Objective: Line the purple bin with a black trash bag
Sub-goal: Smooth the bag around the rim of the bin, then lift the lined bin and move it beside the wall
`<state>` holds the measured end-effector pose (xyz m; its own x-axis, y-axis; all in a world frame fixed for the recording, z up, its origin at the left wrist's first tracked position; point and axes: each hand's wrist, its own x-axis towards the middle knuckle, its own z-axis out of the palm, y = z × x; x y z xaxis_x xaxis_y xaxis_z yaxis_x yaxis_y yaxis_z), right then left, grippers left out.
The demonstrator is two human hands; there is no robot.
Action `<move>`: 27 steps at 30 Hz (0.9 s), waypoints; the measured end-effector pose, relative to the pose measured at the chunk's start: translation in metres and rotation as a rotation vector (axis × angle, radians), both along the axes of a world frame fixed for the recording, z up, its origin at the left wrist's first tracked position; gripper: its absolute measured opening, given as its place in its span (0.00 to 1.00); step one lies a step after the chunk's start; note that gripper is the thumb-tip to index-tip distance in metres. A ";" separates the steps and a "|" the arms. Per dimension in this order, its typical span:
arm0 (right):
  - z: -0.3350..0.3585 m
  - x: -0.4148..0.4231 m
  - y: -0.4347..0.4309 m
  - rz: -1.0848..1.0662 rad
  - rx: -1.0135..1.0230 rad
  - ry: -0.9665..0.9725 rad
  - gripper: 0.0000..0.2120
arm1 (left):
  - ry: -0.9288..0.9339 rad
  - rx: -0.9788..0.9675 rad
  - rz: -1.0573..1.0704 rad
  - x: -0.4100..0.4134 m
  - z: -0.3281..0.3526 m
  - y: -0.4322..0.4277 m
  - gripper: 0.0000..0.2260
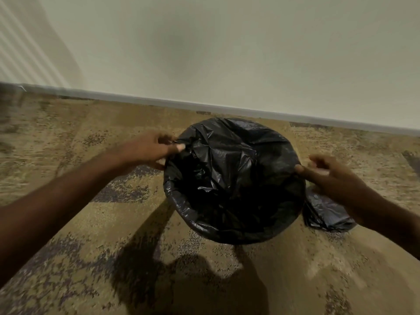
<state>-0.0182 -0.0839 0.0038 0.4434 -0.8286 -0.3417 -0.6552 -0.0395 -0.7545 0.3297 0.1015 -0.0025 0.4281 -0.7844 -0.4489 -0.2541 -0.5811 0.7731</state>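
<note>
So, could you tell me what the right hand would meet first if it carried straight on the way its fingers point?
Probably the black trash bag: the right hand points left, pinching the bag's edge at the bin's right side, so it would push into the bag's open mouth. Depth is hard to judge.

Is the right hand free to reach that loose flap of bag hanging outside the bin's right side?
Probably yes. The right hand pinches the trash bag edge just above the flap; only its own forearm crosses over it.
</note>
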 end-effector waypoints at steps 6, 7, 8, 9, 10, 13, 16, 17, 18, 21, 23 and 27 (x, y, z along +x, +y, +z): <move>-0.016 0.004 -0.004 -0.059 0.256 -0.058 0.12 | 0.173 -0.001 0.061 -0.009 -0.007 0.005 0.19; -0.017 0.005 -0.006 -0.072 0.250 -0.057 0.11 | 0.219 -0.005 0.078 -0.007 -0.007 0.005 0.17; -0.017 0.006 -0.008 -0.079 0.248 -0.052 0.11 | 0.263 -0.009 0.101 -0.005 -0.005 0.006 0.15; -0.015 0.008 -0.010 -0.083 0.251 -0.045 0.10 | 0.301 -0.013 0.135 -0.004 -0.005 0.006 0.12; -0.013 0.011 -0.012 -0.086 0.257 -0.043 0.09 | 0.326 -0.018 0.179 -0.003 -0.005 0.007 0.08; -0.001 0.026 -0.009 -0.122 0.278 -0.042 0.09 | 0.335 -0.018 0.309 -0.003 -0.005 0.011 0.07; 0.012 0.045 -0.001 -0.139 0.275 -0.031 0.09 | 0.329 -0.022 0.385 0.000 0.001 0.018 0.13; 0.020 0.053 0.002 -0.145 0.275 -0.032 0.10 | 0.331 -0.028 0.403 0.004 0.007 0.021 0.14; 0.029 0.062 0.004 -0.146 0.275 -0.034 0.11 | 0.336 -0.035 0.428 0.010 0.014 0.024 0.15; 0.060 0.090 0.013 -0.154 0.287 -0.040 0.09 | 0.379 -0.048 0.525 0.028 0.043 0.036 0.15; 0.082 0.113 0.021 -0.169 0.297 -0.034 0.10 | 0.418 -0.046 0.601 0.042 0.064 0.045 0.12; 0.127 0.162 0.039 -0.186 0.326 -0.020 0.11 | 0.469 -0.040 0.767 0.074 0.113 0.068 0.09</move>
